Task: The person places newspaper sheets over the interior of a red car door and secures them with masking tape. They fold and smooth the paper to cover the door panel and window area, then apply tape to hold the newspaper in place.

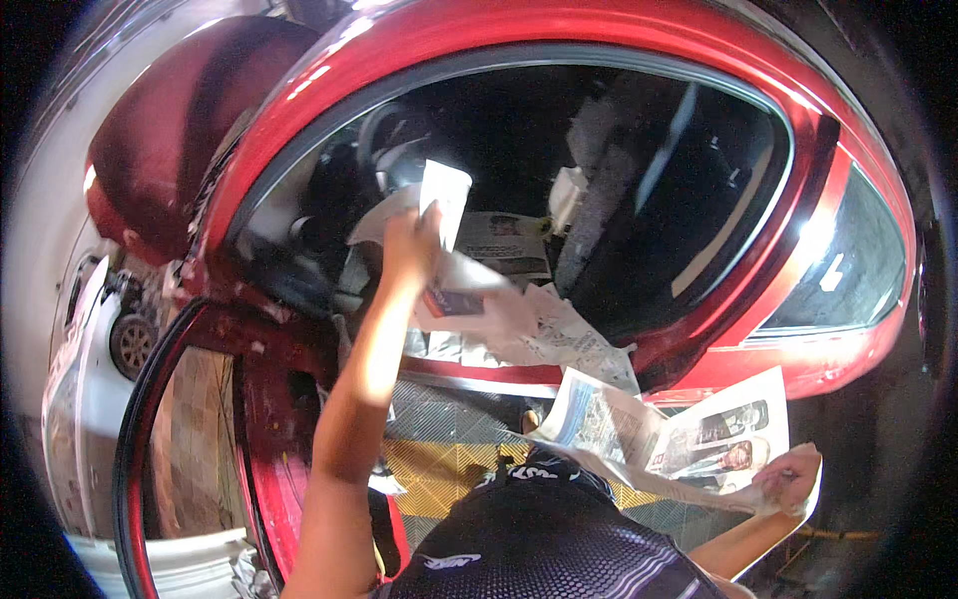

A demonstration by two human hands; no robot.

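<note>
My left hand reaches into the door opening of a red car. Its fingers close on a white, flat piece that looks like folded paper. Below and beside that hand, newspaper sheets cover the seat area and hang over the sill. At the lower right, my right hand grips the edge of an opened newspaper with printed pictures. That newspaper is held outside the car, near my body, its left part tilted up by the sill.
An open red car door stands to my left. Beyond it is a white car with a visible wheel. Grey and yellow floor tiles lie beneath me. A pale crumpled item sits inside the dark cabin.
</note>
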